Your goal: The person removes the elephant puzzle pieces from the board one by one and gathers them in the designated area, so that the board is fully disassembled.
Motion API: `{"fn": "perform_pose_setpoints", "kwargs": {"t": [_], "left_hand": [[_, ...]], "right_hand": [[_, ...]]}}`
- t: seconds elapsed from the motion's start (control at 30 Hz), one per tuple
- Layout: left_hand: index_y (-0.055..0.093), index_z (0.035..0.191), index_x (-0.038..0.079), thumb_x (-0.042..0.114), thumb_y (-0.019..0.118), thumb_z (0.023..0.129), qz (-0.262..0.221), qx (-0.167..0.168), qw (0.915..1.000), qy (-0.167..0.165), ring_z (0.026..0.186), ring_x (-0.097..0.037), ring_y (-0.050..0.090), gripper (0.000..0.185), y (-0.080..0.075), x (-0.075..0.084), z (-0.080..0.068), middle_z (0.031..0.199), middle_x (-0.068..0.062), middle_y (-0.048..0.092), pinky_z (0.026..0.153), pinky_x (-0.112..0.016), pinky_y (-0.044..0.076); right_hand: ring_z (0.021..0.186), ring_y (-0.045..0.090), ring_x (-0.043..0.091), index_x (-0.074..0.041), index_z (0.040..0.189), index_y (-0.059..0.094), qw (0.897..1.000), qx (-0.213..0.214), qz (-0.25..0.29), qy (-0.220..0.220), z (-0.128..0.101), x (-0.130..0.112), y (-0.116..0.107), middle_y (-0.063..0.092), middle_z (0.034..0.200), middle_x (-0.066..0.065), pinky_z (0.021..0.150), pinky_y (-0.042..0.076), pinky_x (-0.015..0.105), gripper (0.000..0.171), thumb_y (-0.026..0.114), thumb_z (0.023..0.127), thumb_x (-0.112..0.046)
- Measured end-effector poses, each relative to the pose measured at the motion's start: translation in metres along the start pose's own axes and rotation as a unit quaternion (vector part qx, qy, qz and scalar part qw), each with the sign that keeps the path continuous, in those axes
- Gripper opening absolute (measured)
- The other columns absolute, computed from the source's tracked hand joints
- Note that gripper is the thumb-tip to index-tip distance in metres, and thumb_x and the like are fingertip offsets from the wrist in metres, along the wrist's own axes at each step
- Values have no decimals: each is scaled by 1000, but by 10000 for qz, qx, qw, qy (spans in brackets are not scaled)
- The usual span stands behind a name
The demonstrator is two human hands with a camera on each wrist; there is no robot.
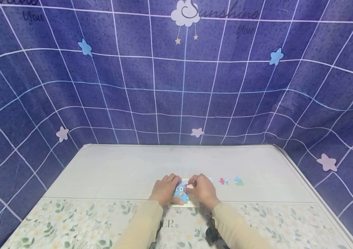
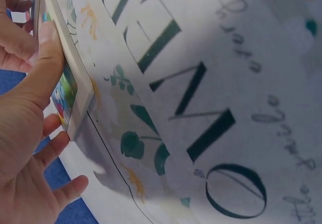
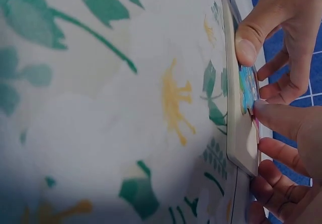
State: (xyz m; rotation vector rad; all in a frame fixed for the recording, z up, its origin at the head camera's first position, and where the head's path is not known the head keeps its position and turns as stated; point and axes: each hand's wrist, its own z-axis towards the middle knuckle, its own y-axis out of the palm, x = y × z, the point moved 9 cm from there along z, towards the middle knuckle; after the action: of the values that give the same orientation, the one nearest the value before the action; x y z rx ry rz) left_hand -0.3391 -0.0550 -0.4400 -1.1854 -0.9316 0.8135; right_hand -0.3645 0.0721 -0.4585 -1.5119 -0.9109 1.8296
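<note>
While your left hand [image 1: 165,191] holds the jigsaw board [image 1: 192,203] between thumb and fingers, your right hand [image 1: 204,190] has thumb and finger narrowly set at the board's printed face; whether they pinch a piece, you cannot tell. The board lies before you on the table [image 1: 117,169]; it looks light and stiff, so brace its pale rim against sliding. Take the loose pinkish-red piece [image 1: 222,181] and blue-green piece [image 1: 238,181], to the right, by their edges; thin tabs could bend.

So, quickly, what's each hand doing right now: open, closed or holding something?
Left hand: open, thumb resting on the puzzle.
Right hand: thumb at the puzzle too; whether it grips anything cannot be told.
</note>
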Motion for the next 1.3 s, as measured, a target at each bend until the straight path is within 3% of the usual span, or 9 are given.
{"fn": "perform_pose_setpoints", "kwargs": {"t": [0.23, 0.63, 1.3], "left_hand": [[56, 116, 12, 55, 89, 61, 188, 35, 9994, -277, 99, -24, 55, 78, 1, -4, 0, 108, -2, 55, 85, -44, 51], [55, 109, 11, 56, 88, 60, 318, 174, 9988, -323, 90, -23, 53, 74, -4, -5, -2, 100, -2, 52, 80, -42, 51], [56, 112, 10, 56, 88, 62, 235, -128, 9981, -557, 97, -25, 56, 75, -1, -4, -2, 105, -3, 52, 84, -45, 54]], "right_hand": [[69, 50, 15, -11, 98, 75, 10000, 10, 37, -78, 1, 1, 0, 54, 81, 0, 59, 45, 30, 27, 88, 78, -24], [71, 52, 15, -13, 99, 77, 9998, -89, 18, -182, 4, -5, -3, 56, 81, 1, 60, 46, 30, 25, 88, 78, -21], [74, 53, 17, -12, 97, 71, 9988, -329, 318, 151, 8, 2, 6, 58, 82, 0, 67, 49, 34, 24, 87, 79, -15]]}}
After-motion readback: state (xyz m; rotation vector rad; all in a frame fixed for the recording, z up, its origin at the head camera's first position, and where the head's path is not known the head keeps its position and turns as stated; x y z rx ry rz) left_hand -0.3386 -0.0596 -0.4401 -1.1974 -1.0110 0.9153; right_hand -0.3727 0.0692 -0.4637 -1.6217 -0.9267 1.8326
